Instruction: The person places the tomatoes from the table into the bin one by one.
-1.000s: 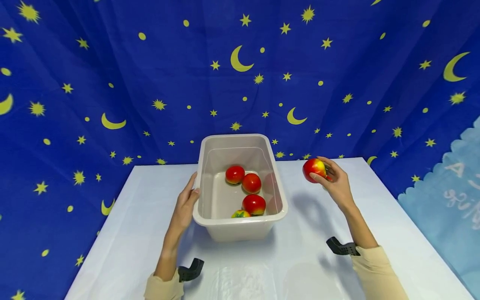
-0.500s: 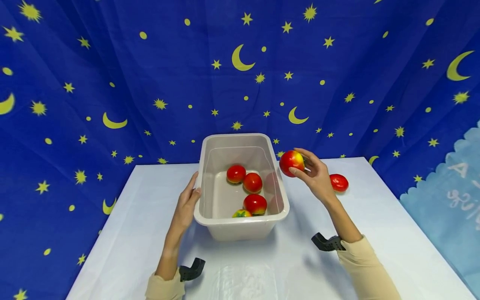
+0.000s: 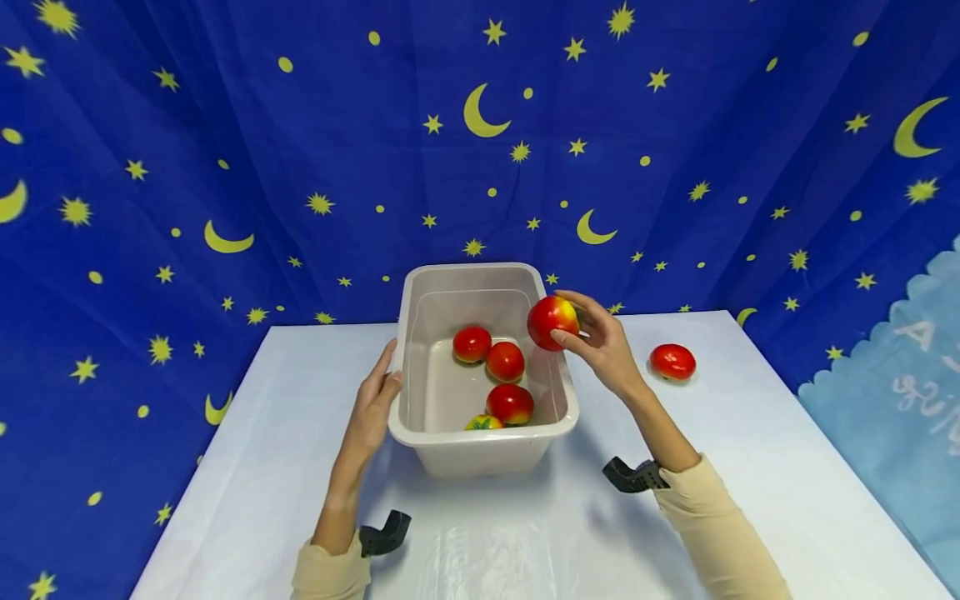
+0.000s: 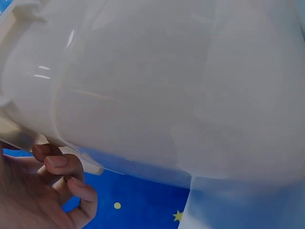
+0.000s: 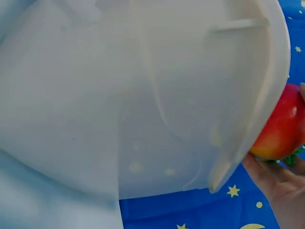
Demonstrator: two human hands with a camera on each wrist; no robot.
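Note:
My right hand [image 3: 609, 354] grips a red and yellow tomato [image 3: 547, 322] between thumb and fingers. It hangs over the right rim of the grey plastic bin [image 3: 480, 450]. Green leaves show under this tomato in the right wrist view, where the bin's rim hides part of it. On the bin's left side, my left hand [image 3: 369, 412] holds the rim; its curled fingers [image 4: 81, 193] show below the rim in the left wrist view. Inside the bin lie a red tomato [image 3: 472, 343], another [image 3: 506, 362], a larger one [image 3: 511, 403] and a yellow-green-topped one [image 3: 483, 422], partly hidden by the front rim.
One more red tomato [image 3: 672, 362] lies on the white table [image 3: 750, 467], right of the bin. A blue curtain [image 3: 330, 142] with yellow stars and moons hangs behind the table's far edge. A light blue cloth [image 3: 900, 408] hangs at the right.
My right hand has carried its tomato leftward from over the table to the bin's right rim. This uncovers the red tomato on the table. My left hand stays at the bin.

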